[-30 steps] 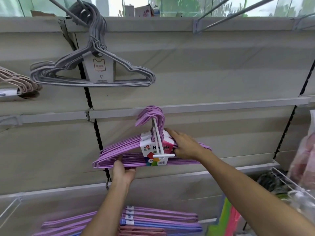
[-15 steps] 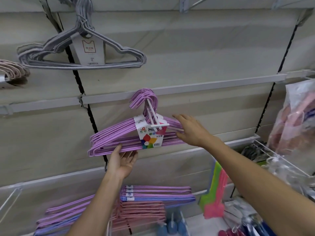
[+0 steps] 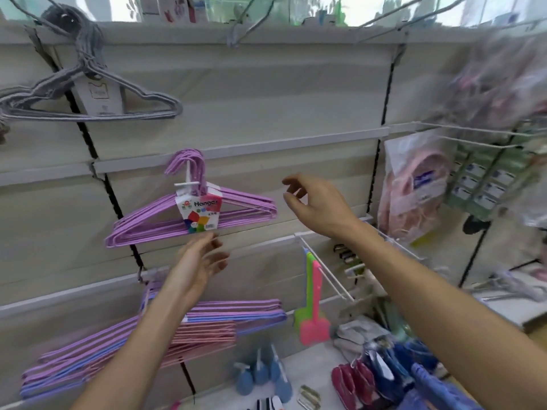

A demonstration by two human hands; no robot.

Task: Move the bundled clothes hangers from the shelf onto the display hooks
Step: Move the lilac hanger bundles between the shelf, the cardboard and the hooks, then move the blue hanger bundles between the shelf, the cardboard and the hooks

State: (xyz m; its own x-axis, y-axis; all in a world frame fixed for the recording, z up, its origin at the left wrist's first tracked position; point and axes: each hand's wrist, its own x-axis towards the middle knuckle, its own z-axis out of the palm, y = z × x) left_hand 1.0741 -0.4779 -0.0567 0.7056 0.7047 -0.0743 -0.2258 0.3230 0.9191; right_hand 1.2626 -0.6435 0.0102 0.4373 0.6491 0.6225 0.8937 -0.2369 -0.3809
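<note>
- A bundle of purple wire clothes hangers (image 3: pixel 189 220) with a bright paper label is seen hanging on a white display hook (image 3: pixel 187 180) on the pale wall panel (image 3: pixel 266 93).
- The bundle is not touched by either of the hands.
- The left hand (image 3: pixel 198 264) is held just under the bundle, with the fingers loose and nothing held in it.
- The right hand (image 3: pixel 316 205) is held up to the right of the bundle, a little apart from it. Its fingers are bent softly and nothing is held in it.
- A bundle of grey wire hangers (image 3: pixel 88 96) with a white card is hung higher up on the left.
- More bundles of purple, blue and pink hangers (image 3: pixel 165 335) are seen lower down, partly hidden by the left arm. Where they are hung cannot be told.
- A green and a pink plastic fly swatter (image 3: pixel 313 309) are hung on a white wire hook to the right of them.
- Pink things in a clear plastic bag (image 3: pixel 414 187) are hung on the right, and they look blurry.
- Small blue, red and grey goods (image 3: pixel 370 374) are laid on the white bottom shelf (image 3: pixel 310 365). They are too blurry to be named.
</note>
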